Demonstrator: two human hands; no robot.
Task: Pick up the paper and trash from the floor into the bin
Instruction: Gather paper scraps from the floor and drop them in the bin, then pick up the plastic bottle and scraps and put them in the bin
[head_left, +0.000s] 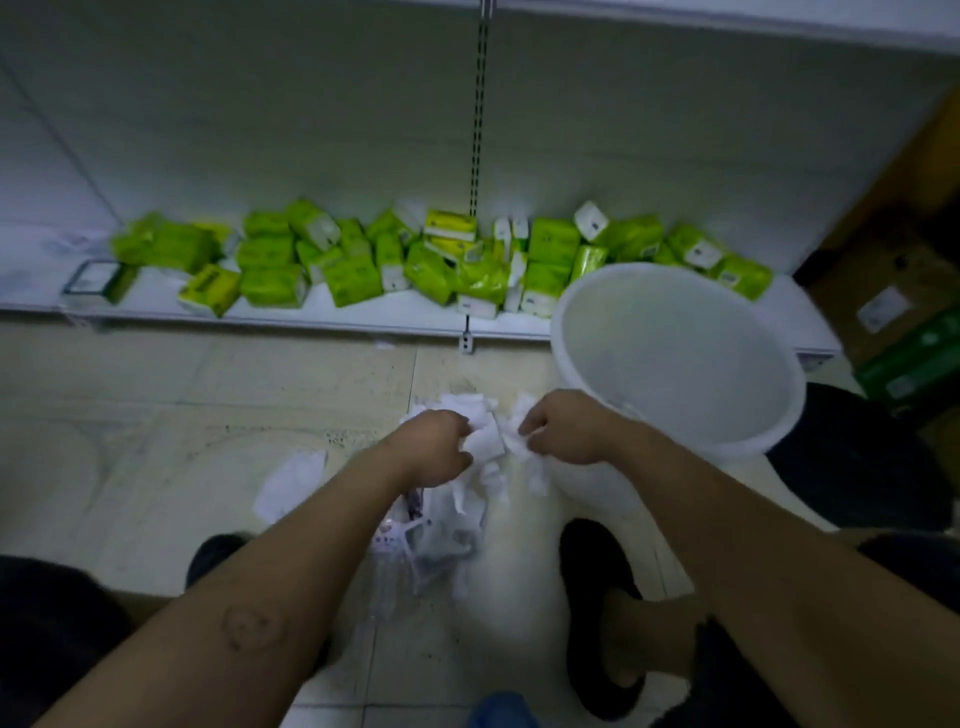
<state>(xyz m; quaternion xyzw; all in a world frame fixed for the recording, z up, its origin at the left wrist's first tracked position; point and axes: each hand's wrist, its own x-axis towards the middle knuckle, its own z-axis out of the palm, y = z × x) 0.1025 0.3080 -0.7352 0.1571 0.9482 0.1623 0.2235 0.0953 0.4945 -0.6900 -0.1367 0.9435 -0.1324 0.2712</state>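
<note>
White crumpled paper (488, 441) lies heaped on the tiled floor (156, 467), just in front of the person's dark shoe (597, 613). A thin plastic bag (431, 540) lies nearest, under the left forearm, and one flat sheet (291, 483) rests apart to the left. The left hand (434, 447) and right hand (563, 428) are both clenched on wads of that paper, facing each other across the heap. Just beyond the right hand stands the white bin (675, 364), touching the low shelf's front edge (311, 317), where green tissue packs (353, 260) are piled. Best to press both hands together, gathering loose scraps into one bundle, before lifting over the bin's rim.
</note>
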